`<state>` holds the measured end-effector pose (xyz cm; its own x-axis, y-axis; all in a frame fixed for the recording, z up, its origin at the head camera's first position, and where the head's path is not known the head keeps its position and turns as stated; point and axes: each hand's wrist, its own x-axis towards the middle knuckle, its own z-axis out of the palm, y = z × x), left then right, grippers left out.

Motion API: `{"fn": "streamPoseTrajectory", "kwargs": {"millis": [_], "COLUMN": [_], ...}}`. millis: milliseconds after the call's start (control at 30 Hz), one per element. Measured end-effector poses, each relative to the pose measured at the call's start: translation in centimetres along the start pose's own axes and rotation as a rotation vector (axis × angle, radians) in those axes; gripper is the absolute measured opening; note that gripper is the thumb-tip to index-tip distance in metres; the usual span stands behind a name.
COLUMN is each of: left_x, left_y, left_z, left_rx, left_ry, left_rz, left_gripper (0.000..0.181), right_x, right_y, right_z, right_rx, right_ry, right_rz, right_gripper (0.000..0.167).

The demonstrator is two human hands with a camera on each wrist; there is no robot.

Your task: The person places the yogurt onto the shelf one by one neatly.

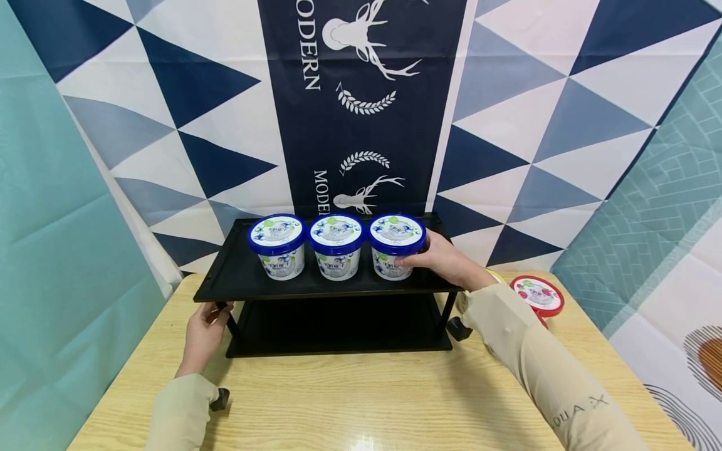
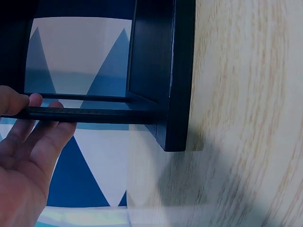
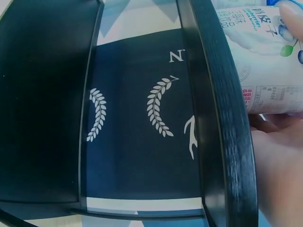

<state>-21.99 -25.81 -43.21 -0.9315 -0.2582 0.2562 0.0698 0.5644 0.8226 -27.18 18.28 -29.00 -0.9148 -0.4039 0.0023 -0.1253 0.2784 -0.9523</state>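
Note:
A black two-tier shelf (image 1: 338,287) stands on the wooden table against the patterned backdrop. On its top tier three white tubs with blue rims and blueberry pictures form a row: a left tub (image 1: 280,247), a middle tub (image 1: 336,247) and a right tub (image 1: 386,266). My right hand (image 1: 448,260) holds the right tub from its right side, thumb across the front; its other fingers are mostly hidden behind. Below the top tier's left end, my left hand (image 1: 202,335) grips the shelf's front left post (image 2: 104,116) between thumb and fingers.
Right of the shelf, a red-rimmed tub (image 1: 538,294) stands on the table (image 1: 361,401). Beside it a yellow-rimmed one (image 1: 496,275) is mostly hidden by my right sleeve (image 1: 524,338). The shelf's lower tier (image 1: 344,326) lies near table height. A teal cloth (image 1: 68,250) hangs at left.

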Motion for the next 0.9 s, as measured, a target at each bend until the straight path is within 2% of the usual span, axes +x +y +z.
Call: {"fn": "streamPoseTrajectory", "kwargs": {"millis": [133, 433, 633, 900], "left_x": [0.0, -0.1, 0.0, -0.1], "left_y": [-0.2, -0.3, -0.2, -0.2], "left_z": [-0.1, 0.0, -0.1, -0.1], "left_rx": [0.0, 0.019, 0.012, -0.001], "left_ry": [-0.005, -0.013, -0.017, -0.018], "left_rz": [0.015, 0.004, -0.002, 0.012], "left_gripper": [0.019, 0.019, 0.02, 0.02], "right_x": [0.1, 0.2, 0.3, -0.1], "right_y": [0.1, 0.4, 0.4, 0.7], "right_z": [-0.1, -0.4, -0.4, -1.2], "right_rx": [0.014, 0.029, 0.025, -0.057], "right_ry": [-0.02, -0.049, -0.025, 0.014], "right_rz": [-0.002, -0.001, 0.011, 0.009], "right_gripper": [0.077, 0.078, 0.076, 0.075]}}
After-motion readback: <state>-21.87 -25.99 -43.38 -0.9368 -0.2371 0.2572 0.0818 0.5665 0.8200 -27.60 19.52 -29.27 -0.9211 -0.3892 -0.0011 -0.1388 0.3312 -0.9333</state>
